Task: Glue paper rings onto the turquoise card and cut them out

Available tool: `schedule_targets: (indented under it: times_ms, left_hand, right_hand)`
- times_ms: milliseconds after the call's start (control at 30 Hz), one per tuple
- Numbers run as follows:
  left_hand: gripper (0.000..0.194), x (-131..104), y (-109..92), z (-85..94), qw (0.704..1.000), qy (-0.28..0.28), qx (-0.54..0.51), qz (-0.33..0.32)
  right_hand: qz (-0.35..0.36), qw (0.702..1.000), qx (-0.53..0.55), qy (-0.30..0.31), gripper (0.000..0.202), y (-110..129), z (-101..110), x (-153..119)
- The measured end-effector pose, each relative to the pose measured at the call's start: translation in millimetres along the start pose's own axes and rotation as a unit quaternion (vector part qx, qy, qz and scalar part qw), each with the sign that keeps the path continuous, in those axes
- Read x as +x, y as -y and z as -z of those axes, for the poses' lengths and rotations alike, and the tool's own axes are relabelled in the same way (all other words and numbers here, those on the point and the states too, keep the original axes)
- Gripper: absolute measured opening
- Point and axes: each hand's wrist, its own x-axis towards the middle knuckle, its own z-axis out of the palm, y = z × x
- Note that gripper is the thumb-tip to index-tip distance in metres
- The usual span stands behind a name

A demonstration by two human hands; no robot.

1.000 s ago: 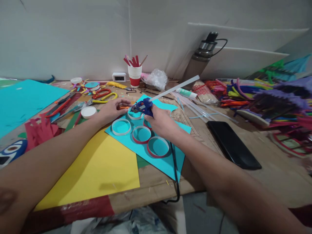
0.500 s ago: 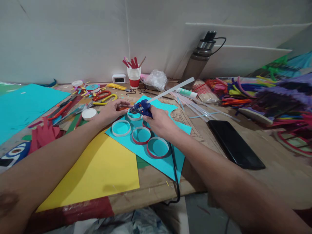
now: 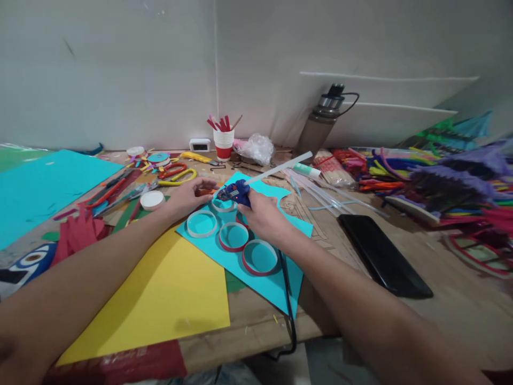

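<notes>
My right hand [image 3: 262, 214] is closed around a blue hot glue gun [image 3: 239, 193]. A long translucent glue stick [image 3: 280, 168] sticks out of its back, and its nozzle points left over a paper ring [image 3: 224, 205]. My left hand [image 3: 192, 195] has its fingers curled at that ring's left rim, with thumb and fingertips close together there. The nozzle tip and the exact contact are hard to make out. Several more rings, white and red outside, such as a white ring [image 3: 201, 223] and a red ring [image 3: 259, 257], stand on a turquoise sheet [image 3: 276, 291].
A yellow sheet [image 3: 172, 294] lies in front of my left arm. The gun's black cord [image 3: 289, 299] runs over the table edge. To the right are a black phone [image 3: 385, 255] and a leaning bottle [image 3: 320, 123]. Scissors [image 3: 182, 175] and a paper cup [image 3: 223, 143] stand behind.
The camera has tilted up slightly, so the table sits lower in view. Both hands and the glue gun stay at the same ring, with little visible movement.
</notes>
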Motion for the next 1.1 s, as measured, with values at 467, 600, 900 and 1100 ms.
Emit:
schedule_targets:
  times_ms: [467,600,900,1100]
  left_hand:
    - [0.034,-2.4,-3.8,-1.0,1.0,0.007,0.017,0.015]
    - [0.035,-1.4,-4.4,-0.9,1.0,0.012,-0.002,0.02]
    - [0.033,-1.5,-4.9,-0.6,1.0,0.014,0.012,0.014]
    - [0.035,-0.9,-3.3,0.4,0.999,0.022,0.02,0.016]
  right_hand:
    - [-0.008,1.0,0.001,-0.001,0.022,4.6,4.5,-4.9]
    - [-0.009,1.0,-0.003,0.002,0.023,5.0,5.8,-3.3]
    - [-0.009,1.0,0.016,0.016,0.022,3.4,5.5,-2.6]
    - [-0.004,0.999,0.024,0.025,0.024,3.0,3.2,-0.2]
